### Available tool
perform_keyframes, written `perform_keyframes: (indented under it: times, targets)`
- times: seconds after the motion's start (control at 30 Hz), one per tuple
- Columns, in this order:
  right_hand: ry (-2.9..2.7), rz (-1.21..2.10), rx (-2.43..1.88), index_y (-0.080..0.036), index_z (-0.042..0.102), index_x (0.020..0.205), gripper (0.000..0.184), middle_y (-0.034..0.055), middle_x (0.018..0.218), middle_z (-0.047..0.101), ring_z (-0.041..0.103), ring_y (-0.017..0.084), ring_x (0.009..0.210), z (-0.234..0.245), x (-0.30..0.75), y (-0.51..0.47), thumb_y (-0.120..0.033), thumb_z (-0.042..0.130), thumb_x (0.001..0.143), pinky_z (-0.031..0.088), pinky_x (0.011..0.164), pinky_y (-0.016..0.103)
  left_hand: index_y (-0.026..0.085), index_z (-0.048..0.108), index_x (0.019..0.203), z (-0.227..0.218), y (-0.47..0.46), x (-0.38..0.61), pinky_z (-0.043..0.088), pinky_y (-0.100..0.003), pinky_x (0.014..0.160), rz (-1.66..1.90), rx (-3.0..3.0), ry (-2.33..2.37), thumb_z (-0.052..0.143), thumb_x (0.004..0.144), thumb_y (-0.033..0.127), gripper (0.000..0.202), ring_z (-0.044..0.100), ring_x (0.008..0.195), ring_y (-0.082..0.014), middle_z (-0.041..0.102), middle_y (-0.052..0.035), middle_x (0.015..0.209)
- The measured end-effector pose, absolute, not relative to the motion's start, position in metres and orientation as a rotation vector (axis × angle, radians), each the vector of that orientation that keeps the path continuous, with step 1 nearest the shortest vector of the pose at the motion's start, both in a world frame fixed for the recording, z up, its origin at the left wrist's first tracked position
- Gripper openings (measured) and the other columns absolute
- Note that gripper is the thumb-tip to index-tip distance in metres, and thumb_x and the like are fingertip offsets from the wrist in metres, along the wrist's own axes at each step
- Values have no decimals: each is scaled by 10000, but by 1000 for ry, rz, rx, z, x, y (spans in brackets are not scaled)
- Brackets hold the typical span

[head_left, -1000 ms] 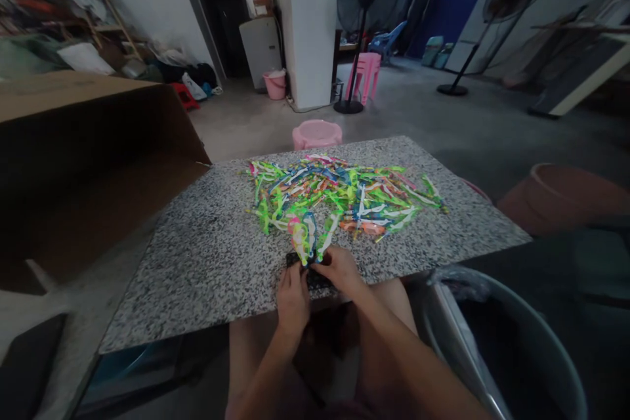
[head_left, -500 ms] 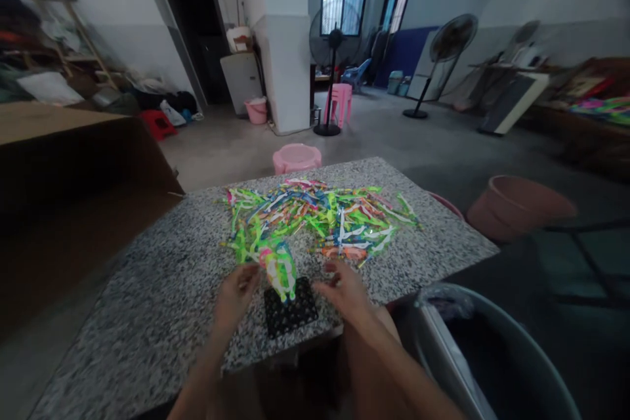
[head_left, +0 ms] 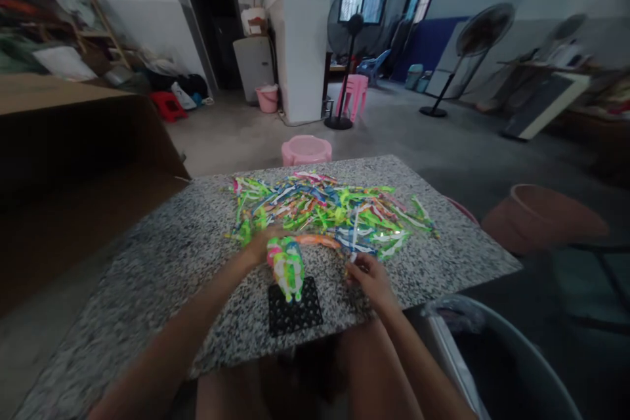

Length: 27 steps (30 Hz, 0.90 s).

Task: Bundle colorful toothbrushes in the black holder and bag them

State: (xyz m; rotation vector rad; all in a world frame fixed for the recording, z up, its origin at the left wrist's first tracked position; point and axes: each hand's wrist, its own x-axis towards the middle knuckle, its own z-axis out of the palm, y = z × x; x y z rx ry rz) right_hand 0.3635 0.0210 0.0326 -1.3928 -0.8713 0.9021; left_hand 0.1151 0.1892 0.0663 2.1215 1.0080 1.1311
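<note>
A stacked bundle of green, white and pink plastic pieces (head_left: 288,269) stands on a black studded mat (head_left: 295,312) near the table's front edge. My left hand (head_left: 263,246) reaches just behind the bundle; its fingers are blurred and partly hidden. An orange curved plastic piece (head_left: 317,239) arcs from by my left fingertips toward my right hand (head_left: 369,279). The right fingers are pinched together by a small white tip; what they grip is too small to make out. Behind both hands spreads a pile of bright plastic pieces (head_left: 339,213) in green, blue, orange and white.
The speckled stone table (head_left: 172,256) bears all this. On the left is a large open cardboard box (head_left: 73,102). At the right front stands a lined bin (head_left: 531,341), and beyond it a pink tub (head_left: 541,216). A pink stool (head_left: 306,147) is behind the table.
My left hand has moved forward to behind the bundle. My right hand has shifted right and closed to a pinch. The orange piece now arches between the hands; the view has shifted slightly.
</note>
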Motion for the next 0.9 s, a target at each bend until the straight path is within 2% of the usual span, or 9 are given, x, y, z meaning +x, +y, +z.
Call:
perform_keyframes:
  times: [0.07, 0.13, 0.23, 0.33, 0.47, 0.6, 0.73, 0.9]
  targets:
    - [-890, 913, -1352, -221, 548, 736, 399, -15, 633, 605, 609, 173, 569, 35, 353, 11, -556, 737, 628, 566, 559, 339, 210, 684, 933, 69, 181, 78, 534, -353, 795, 1039, 2171, 1039, 626, 814, 431, 258, 652, 845, -198, 706, -52, 916]
    - [-948, 915, -1334, -220, 557, 781, 377, 7, 676, 640, 636, 189, 615, 35, 337, 2, -549, 707, 673, 569, 603, 345, 222, 678, 912, 65, 161, 44, 533, -341, 771, 1070, 2120, 1166, 611, 790, 474, 288, 665, 823, -217, 718, -46, 853]
    - [-1091, 855, -1358, -214, 568, 800, 312, 28, 696, 665, 644, 198, 645, 30, 307, -11, -492, 683, 717, 538, 593, 313, 185, 590, 1005, 44, 114, 15, 544, -344, 731, 1200, 1809, 1272, 571, 793, 552, 425, 687, 819, -227, 722, -59, 856]
    - [-1221, 737, -1427, -211, 565, 785, 232, 31, 713, 679, 645, 189, 651, 25, 279, -22, -424, 654, 758, 504, 584, 278, 162, 572, 975, 18, 62, 17, 552, -366, 759, 1236, 1556, 1203, 571, 791, 579, 456, 695, 840, -233, 726, -89, 895]
    - [-1478, 481, -1605, -199, 605, 842, 160, 32, 730, 699, 657, 182, 673, 25, 253, -30, -358, 602, 826, 471, 635, 255, 158, 647, 937, 2, 16, 45, 525, -368, 855, 1249, 1636, 1248, 519, 864, 481, 355, 669, 920, -225, 723, -101, 959]
    - [-1641, 235, -1884, -182, 629, 907, 120, 53, 791, 722, 675, 195, 727, 30, 235, -29, -283, 599, 849, 431, 641, 250, 186, 625, 971, -4, 4, 67, 536, -370, 819, 1170, 1904, 1238, 449, 904, 344, 246, 681, 899, -226, 728, -101, 981]
    - [-1697, 138, -2077, -189, 645, 936, 104, 60, 825, 728, 682, 196, 748, 35, 221, -24, -240, 597, 858, 401, 616, 250, 181, 604, 1026, -16, 5, 72, 540, -383, 786, 1155, 2008, 1278, 411, 915, 292, 249, 688, 863, -237, 727, -117, 954]
    - [-1607, 187, -2163, -198, 659, 930, 97, 49, 855, 736, 690, 188, 756, 39, 211, -17, -235, 606, 858, 403, 619, 249, 170, 605, 1028, -19, 8, 70, 538, -370, 766, 1168, 2013, 1259, 420, 909, 282, 247, 687, 825, -231, 721, -113, 923]
